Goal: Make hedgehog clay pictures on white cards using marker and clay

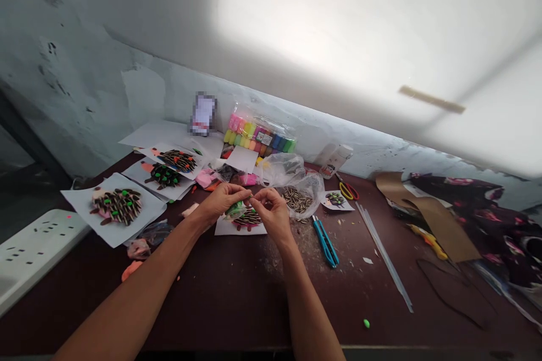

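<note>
My left hand (221, 203) is closed on a small clear plastic bag with green clay (234, 212) in it. Close beside it, my right hand (273, 211) is pinched, its fingertips almost meeting the left ones; what lies between them is too small to make out. Under both hands a white card (221, 229) bears a hedgehog figure (249, 219) of clay and striped sunflower seeds, with green bits on it. Just right of my right hand, a clear bag holds loose sunflower seeds (297, 201).
Finished-looking seed hedgehogs (118, 206) lie on papers at left, near a white power strip (40, 248). Clay packs (260, 136) stand at the wall. A blue utility knife (326, 242), scissors (349, 190), glue sticks (385, 256), a glue gun (429, 241) and a green clay lump (366, 324) lie rightward.
</note>
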The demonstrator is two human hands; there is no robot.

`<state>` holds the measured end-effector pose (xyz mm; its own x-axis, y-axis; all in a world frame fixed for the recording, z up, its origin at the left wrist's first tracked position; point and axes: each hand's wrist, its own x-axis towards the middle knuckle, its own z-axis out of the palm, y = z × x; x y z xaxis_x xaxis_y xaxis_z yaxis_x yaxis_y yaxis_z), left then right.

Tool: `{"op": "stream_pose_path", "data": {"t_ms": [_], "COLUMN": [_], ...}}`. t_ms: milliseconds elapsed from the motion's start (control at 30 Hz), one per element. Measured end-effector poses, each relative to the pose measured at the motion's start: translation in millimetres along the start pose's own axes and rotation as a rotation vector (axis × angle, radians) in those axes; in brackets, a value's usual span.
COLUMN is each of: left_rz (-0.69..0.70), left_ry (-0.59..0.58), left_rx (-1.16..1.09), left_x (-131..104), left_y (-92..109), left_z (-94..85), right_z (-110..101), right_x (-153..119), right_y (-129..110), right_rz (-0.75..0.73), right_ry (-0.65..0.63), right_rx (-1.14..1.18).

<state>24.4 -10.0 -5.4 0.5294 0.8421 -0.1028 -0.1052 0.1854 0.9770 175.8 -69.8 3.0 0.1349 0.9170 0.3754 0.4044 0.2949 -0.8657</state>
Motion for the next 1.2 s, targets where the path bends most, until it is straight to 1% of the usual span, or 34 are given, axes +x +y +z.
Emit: {"op": "stream_pose_path", "data": {"t_ms": [167,233,300,400,500,600,767,867,967,1067,1200], "left_rz": [0.011,0.056,0.1,0.114,0.073,0.054,0.108,0.097,0.063,0.013,-0.06], "left_ry": [-0.029,-0.008,0.04,0.122,0.151,0.122,0.086,0.052,0.009,-0.011,-0.013], "left_rx": [0.043,0.054,0.046,-0.007,-0.039,0.005,0.125,0.122,0.103,0.074,0.02], "left_x": [0,2,3,3,1,-1,-2,-3,-4,-5,-6], "left_y": [-2,-3,-3,-1,1,4,7,9,10,10,10], "left_z": [-1.1,-1.9,-3.0,-4.6,-4.6,-3.1,-2.2,-2.2,-1.6,-0.8,-0.4], "right_z": [0,0,1,2,-2,-7,-15,-23,-33,-41,-50], "right_x": [-2,-2,-2,-2,-2,-1,2,5,7,8,10], "right_y": [-3,-3,-3,1,3,0,-4,1,8,14,18], "right_rz": [-0.041,-0.059,-0.056,0.022,0.091,0.105,0.139,0.174,0.202,0.213,0.203], "right_ry": [-0.009,-0.028,-0.045,0.015,0.097,0.087,-0.003,-0.066,-0.087,-0.076,0.042], "right_rx": [-0.146,-0.166,-0.138,-0.038,-0.03,-0.058,-0.013,0.01,-0.024,-0.087,-0.328]}}
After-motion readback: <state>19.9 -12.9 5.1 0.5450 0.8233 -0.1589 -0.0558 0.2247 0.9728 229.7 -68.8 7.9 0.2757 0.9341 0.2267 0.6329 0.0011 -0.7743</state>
